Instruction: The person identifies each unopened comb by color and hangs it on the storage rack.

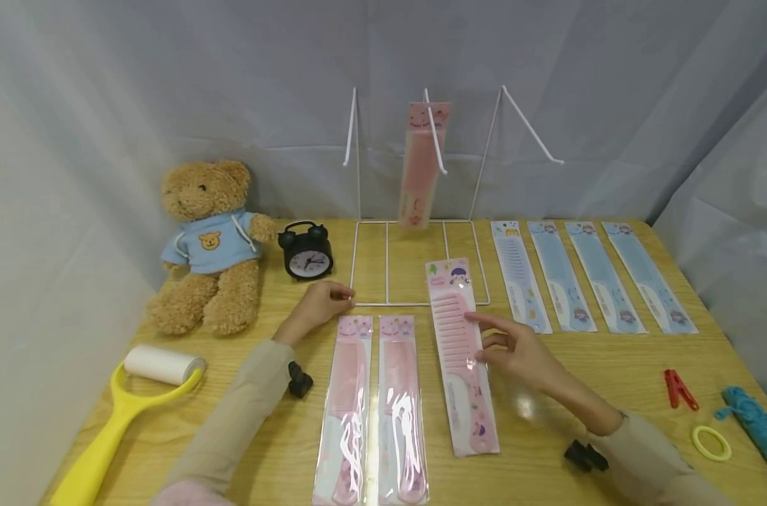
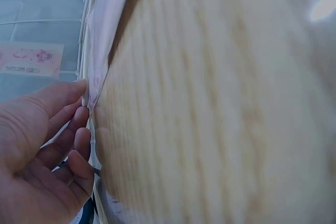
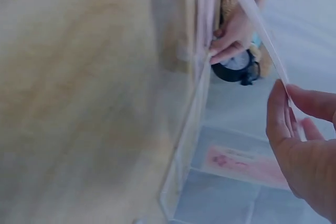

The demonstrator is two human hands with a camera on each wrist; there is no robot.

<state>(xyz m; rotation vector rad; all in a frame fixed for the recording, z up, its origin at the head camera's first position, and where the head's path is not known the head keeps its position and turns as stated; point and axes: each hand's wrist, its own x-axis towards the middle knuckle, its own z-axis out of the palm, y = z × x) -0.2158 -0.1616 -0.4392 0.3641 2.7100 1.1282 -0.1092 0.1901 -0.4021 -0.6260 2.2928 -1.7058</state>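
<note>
My right hand (image 1: 516, 348) pinches the right edge of a packaged pink comb (image 1: 456, 337), thumb on one side and fingers on the other. In the right wrist view the package is seen edge-on, raised above the table. At the front left corner of a white wire display rack (image 1: 421, 304), my left hand (image 1: 323, 303) pinches the wire between thumb and forefinger. Another packaged pink comb (image 1: 420, 169) hangs from the rack's middle hook. Two more pink comb packs (image 1: 345, 407) (image 1: 401, 407) lie side by side in front of the rack.
Several blue comb packs (image 1: 557, 277) lie in a row at right. A teddy bear (image 1: 209, 246) and a black alarm clock (image 1: 306, 251) stand at left, behind a lint roller (image 1: 130, 400). A red clip (image 1: 679, 388), yellow ring (image 1: 711, 443) and blue cord (image 1: 756, 429) lie at front right.
</note>
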